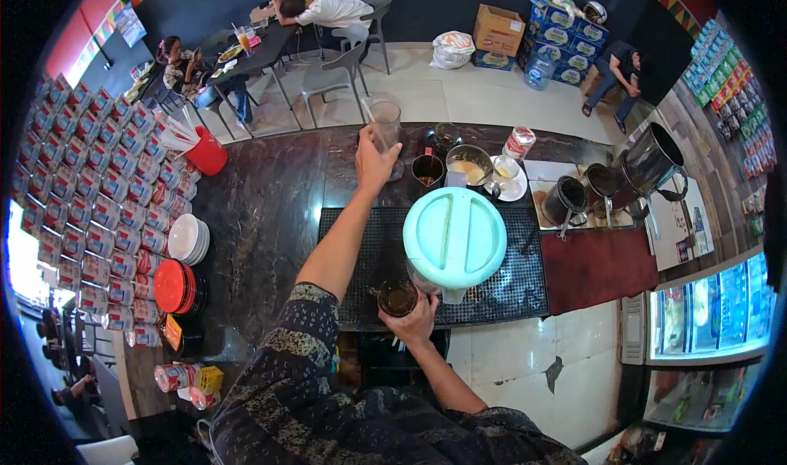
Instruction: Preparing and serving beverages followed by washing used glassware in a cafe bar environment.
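Observation:
My left hand (376,160) is wrapped around a tall footed glass (387,117) at the counter's far side. A pale straw (367,109) leans out of the glass. Close to the near edge, my right hand (413,318) holds a glass mug (397,299) with dark contents. Just beyond that hand stands a large pitcher with a mint-green lid (455,237), which hides part of the black perforated mat (363,243). A metal cup of dark liquid (428,170) and a pot of tan liquid (468,165) stand beyond the pitcher.
To the right are black strainer pots (565,197) and a tall dark pitcher (652,157). Stacked cans (98,213), red plates (175,286), white bowls (186,238) and a red straw holder (207,151) line the left. A dark table (258,56) and seated people are beyond the counter.

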`<state>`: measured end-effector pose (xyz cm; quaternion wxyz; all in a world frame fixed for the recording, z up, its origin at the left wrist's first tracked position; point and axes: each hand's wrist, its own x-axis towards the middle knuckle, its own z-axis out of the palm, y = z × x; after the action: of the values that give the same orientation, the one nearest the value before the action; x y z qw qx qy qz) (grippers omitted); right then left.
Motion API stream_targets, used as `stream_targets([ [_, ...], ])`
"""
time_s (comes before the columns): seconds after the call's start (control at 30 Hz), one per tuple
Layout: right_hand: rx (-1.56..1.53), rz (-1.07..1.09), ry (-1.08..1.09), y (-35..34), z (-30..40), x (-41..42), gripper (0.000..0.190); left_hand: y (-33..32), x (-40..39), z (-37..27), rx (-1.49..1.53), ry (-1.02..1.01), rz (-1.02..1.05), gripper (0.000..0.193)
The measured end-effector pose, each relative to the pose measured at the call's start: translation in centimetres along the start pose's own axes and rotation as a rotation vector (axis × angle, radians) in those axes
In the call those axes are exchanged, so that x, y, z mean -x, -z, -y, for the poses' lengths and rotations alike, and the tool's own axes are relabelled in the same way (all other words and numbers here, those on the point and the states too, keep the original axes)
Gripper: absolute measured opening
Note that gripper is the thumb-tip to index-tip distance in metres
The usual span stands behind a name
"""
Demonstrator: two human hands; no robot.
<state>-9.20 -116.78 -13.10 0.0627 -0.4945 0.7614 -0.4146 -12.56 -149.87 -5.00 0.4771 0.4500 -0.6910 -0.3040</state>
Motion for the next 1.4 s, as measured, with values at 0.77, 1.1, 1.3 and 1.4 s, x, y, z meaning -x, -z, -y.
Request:
stream_targets([
  [0.77,-0.035,-0.123,0.039,0.3,0.2,0.5,0.08,24.7,25.5,-10.3,0.02,0.269,-0.228,0.062],
  [1.1,-0.215,0.159,0.145,2.3,-1.3,0.5,0.084,23.8,41.3,-15.5,-0.217,0.347,-0.532,0.058],
  [1.3,-0.245,0.283,0.375,3.7,-2.0,1.0,0.076,21.8,50.0,-20.4,-0.163,0.581,-0.705,0.031],
  [1.4,-0.295,0.389,0.438,6.0,-1.7,2.3,0.073,21.5,53.6,-23.7,-0.309,0.578,-0.697,0.047],
])
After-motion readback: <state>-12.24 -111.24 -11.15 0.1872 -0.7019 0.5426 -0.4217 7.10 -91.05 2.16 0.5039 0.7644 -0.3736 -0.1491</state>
